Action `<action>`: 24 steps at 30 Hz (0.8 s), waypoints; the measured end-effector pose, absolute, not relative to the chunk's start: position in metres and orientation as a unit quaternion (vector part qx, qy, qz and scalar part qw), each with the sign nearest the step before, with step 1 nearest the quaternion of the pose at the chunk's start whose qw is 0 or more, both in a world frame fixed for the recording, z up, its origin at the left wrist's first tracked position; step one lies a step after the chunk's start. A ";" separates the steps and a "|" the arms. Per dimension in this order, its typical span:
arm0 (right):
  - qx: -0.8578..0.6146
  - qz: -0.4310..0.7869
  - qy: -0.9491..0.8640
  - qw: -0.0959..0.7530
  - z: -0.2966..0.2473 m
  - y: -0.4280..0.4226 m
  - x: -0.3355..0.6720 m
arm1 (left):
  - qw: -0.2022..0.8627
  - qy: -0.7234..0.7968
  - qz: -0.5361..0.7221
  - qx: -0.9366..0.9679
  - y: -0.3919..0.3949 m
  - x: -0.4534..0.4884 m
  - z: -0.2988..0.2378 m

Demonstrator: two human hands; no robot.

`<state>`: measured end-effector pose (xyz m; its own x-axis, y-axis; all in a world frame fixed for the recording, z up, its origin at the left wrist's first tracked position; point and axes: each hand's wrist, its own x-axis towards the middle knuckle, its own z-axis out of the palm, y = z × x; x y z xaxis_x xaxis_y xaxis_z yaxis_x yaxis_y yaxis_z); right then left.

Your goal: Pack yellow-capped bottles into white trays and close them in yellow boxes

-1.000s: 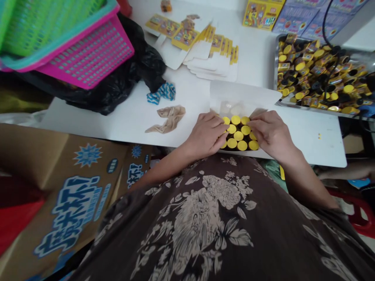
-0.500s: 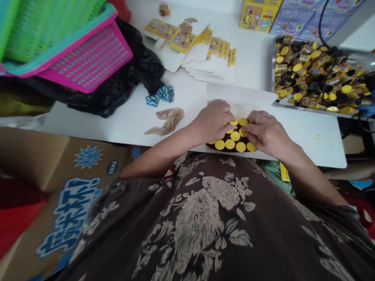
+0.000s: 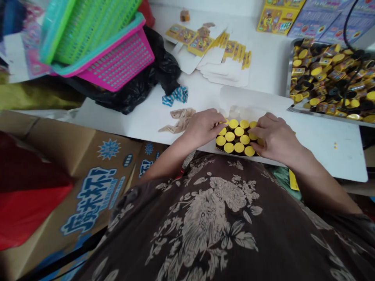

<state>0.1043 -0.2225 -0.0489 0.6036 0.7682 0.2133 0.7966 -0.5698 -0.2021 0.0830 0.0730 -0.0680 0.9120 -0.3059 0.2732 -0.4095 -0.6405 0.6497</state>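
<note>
An open carton [image 3: 238,112] holds several small dark containers standing upright, their round yellow caps [image 3: 230,136] facing up in rows. At its far left corner is my left hand [image 3: 205,124], with thumb and forefinger closed about one yellow-capped container. My right hand [image 3: 277,134] lies over the right end of the rows. Its thumb and forefinger are apart, touching the caps, and the palm hides part of that end. The carton's white lid flap [image 3: 258,97] is folded back, away from me.
On the right, a metal tray [image 3: 288,78] is heaped with loose yellow-capped containers. Flat printed cartons [image 3: 225,74] lie behind my work. At left are stacked plastic baskets [image 3: 123,62] on a black bag [image 3: 131,97]. A tan scrap [image 3: 177,121] lies nearby; a cardboard box [image 3: 117,183] stands below.
The view has shifted left, so the scene sits farther right. My left hand has drawn back to the carton's left corner. My right hand's fingers have spread, and more caps show between the hands.
</note>
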 end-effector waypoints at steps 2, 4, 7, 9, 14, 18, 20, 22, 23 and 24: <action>-0.881 -0.046 -0.451 0.139 -0.045 -0.221 0.105 | 0.363 -0.205 0.063 0.907 0.073 0.079 -0.069; -0.876 -0.032 -0.456 0.153 -0.041 -0.217 0.106 | 0.348 -0.215 0.054 0.911 0.072 0.074 -0.068; -0.878 -0.020 -0.447 0.173 -0.039 -0.211 0.107 | 0.310 -0.209 0.054 0.926 0.066 0.067 -0.067; -0.882 -0.024 -0.440 0.168 -0.040 -0.207 0.108 | 0.281 -0.200 0.058 0.937 0.062 0.066 -0.066; -0.880 -0.021 -0.451 0.150 -0.047 -0.209 0.108 | 0.219 -0.208 0.066 0.951 0.054 0.070 -0.065; -0.891 -0.024 -0.429 0.147 -0.047 -0.213 0.105 | 0.190 -0.236 0.030 0.953 0.052 0.072 -0.060; -0.900 -0.025 -0.415 0.135 -0.046 -0.210 0.106 | 0.177 -0.233 0.008 0.956 0.050 0.073 -0.057; -0.904 -0.012 -0.409 0.122 -0.045 -0.204 0.108 | 0.161 -0.226 0.000 0.961 0.049 0.072 -0.053; -0.905 -0.004 -0.408 0.118 -0.045 -0.200 0.109 | 0.155 -0.225 0.000 0.962 0.048 0.071 -0.052; -0.905 0.002 -0.408 0.117 -0.045 -0.197 0.110 | 0.150 -0.226 0.000 0.963 0.047 0.071 -0.051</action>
<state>0.1103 -0.1965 -0.0450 0.6667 0.7397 0.0911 0.7387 -0.6395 -0.2131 0.0706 0.0473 -0.0512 0.8981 -0.4344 0.0679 -0.4345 -0.8532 0.2886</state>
